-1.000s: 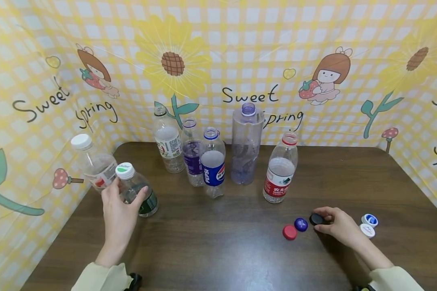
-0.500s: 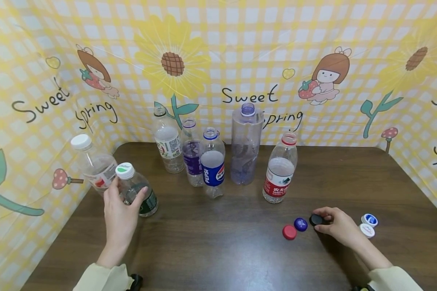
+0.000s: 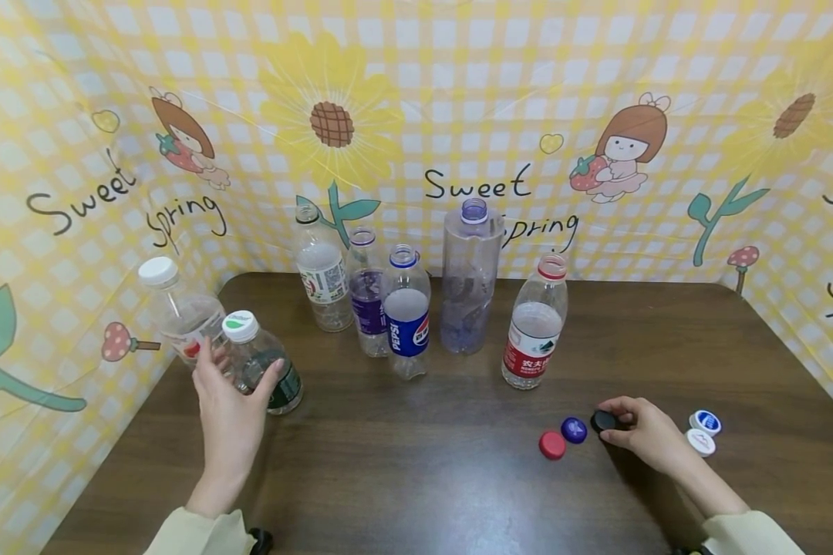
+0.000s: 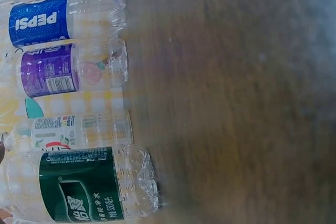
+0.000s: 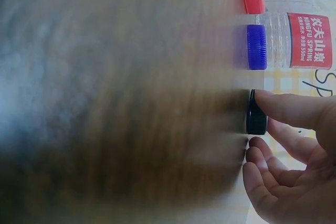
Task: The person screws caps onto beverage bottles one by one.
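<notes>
Around the capped green-labelled bottle at the left of the table is my left hand, its thumb by the right side and its fingers spread at the left; contact is unclear. That bottle stands upright in the left wrist view. A white-capped bottle stands just behind those fingers. On the right, my right hand pinches a black cap between thumb and finger on the tabletop. The right wrist view shows the thumb on the black cap, other fingers curled below.
Uncapped bottles stand behind: white-labelled, purple-labelled, Pepsi, tall tinted and red-labelled. A red cap and blue-purple cap lie left of my right hand, white caps right of it.
The fingers of my left hand have spread slightly leftward from the green-labelled bottle. My right hand and the black cap have stayed in place.
</notes>
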Demonstrator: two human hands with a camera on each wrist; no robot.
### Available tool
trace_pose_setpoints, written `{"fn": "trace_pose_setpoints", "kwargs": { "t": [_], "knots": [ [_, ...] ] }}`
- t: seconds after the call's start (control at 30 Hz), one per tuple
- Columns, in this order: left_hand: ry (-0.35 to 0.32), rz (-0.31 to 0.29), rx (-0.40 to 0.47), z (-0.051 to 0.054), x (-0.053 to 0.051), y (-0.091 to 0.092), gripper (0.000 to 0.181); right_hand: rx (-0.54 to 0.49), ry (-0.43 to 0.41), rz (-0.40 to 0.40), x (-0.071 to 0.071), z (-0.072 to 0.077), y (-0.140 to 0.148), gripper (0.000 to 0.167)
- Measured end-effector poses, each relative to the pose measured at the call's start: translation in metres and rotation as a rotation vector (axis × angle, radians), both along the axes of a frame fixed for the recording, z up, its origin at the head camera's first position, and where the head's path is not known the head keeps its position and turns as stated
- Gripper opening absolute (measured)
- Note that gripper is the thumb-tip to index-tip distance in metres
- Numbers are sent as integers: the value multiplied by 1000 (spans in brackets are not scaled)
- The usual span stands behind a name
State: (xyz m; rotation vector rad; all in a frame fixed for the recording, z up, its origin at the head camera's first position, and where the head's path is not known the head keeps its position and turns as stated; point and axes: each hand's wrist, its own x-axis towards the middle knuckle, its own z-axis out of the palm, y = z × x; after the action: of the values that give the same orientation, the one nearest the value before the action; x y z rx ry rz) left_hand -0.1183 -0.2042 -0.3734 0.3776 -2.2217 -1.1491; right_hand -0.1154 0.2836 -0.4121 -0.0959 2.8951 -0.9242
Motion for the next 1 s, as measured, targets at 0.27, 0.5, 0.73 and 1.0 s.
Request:
{"fn": "trace_pose_setpoints", "kwargs": {
  "t": [0.27, 0.5, 0.73, 1.0],
  "knots": [
    [134, 2, -53, 1, 6, 10, 99, -39, -32, -36, 2, 3, 4, 35],
    [226, -2, -111, 6, 10, 19, 98, -75, -55, -58, 6, 6, 7, 37],
    [386, -37, -235, 14, 10, 30, 100, -53, -53, -60, 7, 9, 10, 38],
    [589, -145, -317, 32, -1, 50, 74, -69, -28, -44, 10, 13, 8, 39]
  ]
}}
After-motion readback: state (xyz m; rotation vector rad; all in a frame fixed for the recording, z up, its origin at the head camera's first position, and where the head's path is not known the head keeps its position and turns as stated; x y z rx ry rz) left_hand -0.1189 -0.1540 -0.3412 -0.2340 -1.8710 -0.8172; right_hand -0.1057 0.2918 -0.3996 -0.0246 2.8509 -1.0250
